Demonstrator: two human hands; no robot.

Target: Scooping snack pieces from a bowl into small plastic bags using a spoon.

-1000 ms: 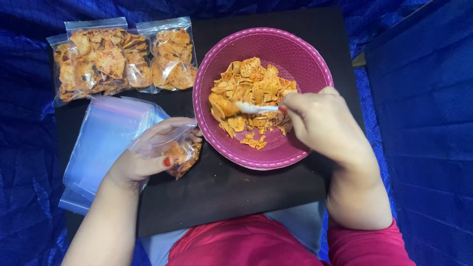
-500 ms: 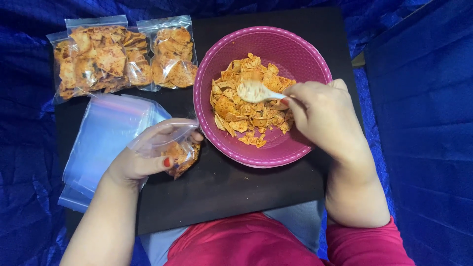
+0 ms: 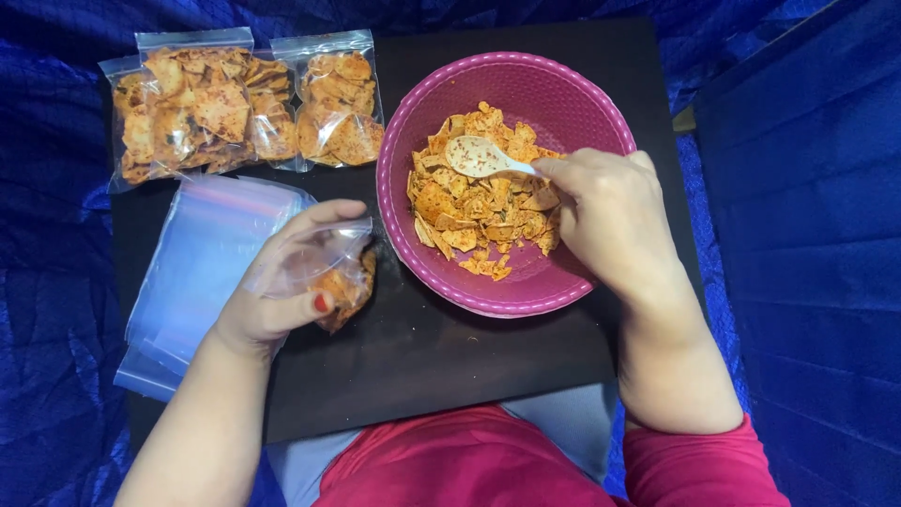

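My left hand (image 3: 282, 282) grips a clear bag (image 3: 324, 268) partly filled with chips, held over the black table (image 3: 422, 347) beside the pink bowl (image 3: 526, 94). My right hand (image 3: 610, 221) pinches a white spoon (image 3: 479, 158), its scoop above the chips (image 3: 474, 211) in the bowl.

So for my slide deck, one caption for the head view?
Right hand holds white spoon over pink bowl; left hand grips small bag.
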